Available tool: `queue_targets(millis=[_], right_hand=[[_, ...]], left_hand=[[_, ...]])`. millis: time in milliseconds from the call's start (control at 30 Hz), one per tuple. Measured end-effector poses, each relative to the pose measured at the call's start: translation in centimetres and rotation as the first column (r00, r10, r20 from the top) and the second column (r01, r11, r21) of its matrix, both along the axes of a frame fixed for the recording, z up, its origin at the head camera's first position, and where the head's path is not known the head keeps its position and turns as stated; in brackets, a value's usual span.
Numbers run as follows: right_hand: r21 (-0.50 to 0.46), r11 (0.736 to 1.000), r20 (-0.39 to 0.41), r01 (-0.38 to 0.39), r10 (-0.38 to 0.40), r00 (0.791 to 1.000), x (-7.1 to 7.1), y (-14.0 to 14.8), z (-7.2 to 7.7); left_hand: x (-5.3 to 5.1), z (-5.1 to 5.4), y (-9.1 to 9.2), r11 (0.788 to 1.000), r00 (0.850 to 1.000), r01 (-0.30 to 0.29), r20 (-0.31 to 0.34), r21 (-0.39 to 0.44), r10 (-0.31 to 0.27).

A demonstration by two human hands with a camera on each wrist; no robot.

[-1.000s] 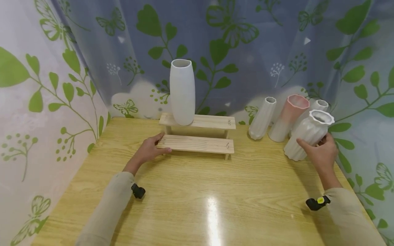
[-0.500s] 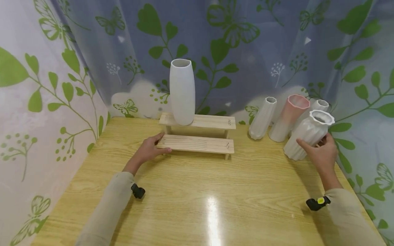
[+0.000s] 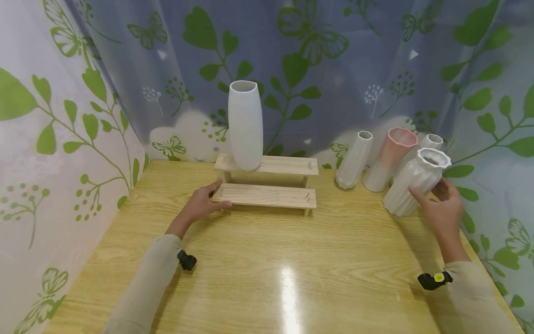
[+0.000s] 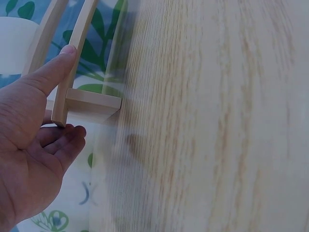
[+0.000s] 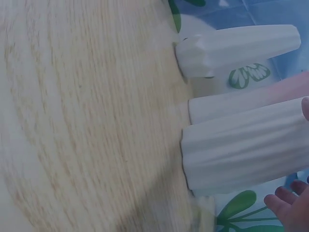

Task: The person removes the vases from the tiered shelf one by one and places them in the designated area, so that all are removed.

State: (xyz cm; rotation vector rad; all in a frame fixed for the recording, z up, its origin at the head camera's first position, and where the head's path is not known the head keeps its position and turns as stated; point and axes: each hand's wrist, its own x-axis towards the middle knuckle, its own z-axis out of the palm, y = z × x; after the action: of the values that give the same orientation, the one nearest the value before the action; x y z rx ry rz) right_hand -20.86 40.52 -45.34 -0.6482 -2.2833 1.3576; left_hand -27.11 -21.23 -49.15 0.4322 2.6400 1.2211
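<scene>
My left hand grips the left end of the lower board of a two-tier wooden stand. In the left wrist view its thumb lies along the board's edge, with curled fingers by the board's end. A tall white vase stands on the upper board, towards the left. At the right, my right hand is around a white ribbed vase standing on the table. Its thumb is at the vase's side, while in the right wrist view the fingertips are spread and apart from the vase.
Behind the ribbed vase stand a pink-and-white vase, a slim white vase and another white vase, mostly hidden. The wooden table meets patterned curtains at the back and sides.
My right hand has loosened its hold and shifted slightly right, away from the ribbed vase, which stays in place. My left hand and the stand have not moved.
</scene>
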Motion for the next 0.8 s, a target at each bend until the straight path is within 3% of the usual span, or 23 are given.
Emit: queue_targets(millis=[300,567,800], right_hand=[[-0.07,0.994,-0.028,0.08,-0.082,0.996,1.9,-0.7,2.1],[-0.022,0.992,-0.17,0.128,-0.13,0.977,3.4,-2.1,4.1],[0.007,0.994,-0.264,0.107,-0.102,0.959,4.0,-3.4,5.7]], left_hand=[[0.1,0.1,0.0,1.0,1.0,-0.004,0.003,-0.007,0.004],[0.0,-0.1,0.0,1.0,1.0,0.007,-0.007,0.003,-0.007],[-0.1,-0.1,-0.1,1.0,1.0,0.01,-0.01,0.009,-0.01]])
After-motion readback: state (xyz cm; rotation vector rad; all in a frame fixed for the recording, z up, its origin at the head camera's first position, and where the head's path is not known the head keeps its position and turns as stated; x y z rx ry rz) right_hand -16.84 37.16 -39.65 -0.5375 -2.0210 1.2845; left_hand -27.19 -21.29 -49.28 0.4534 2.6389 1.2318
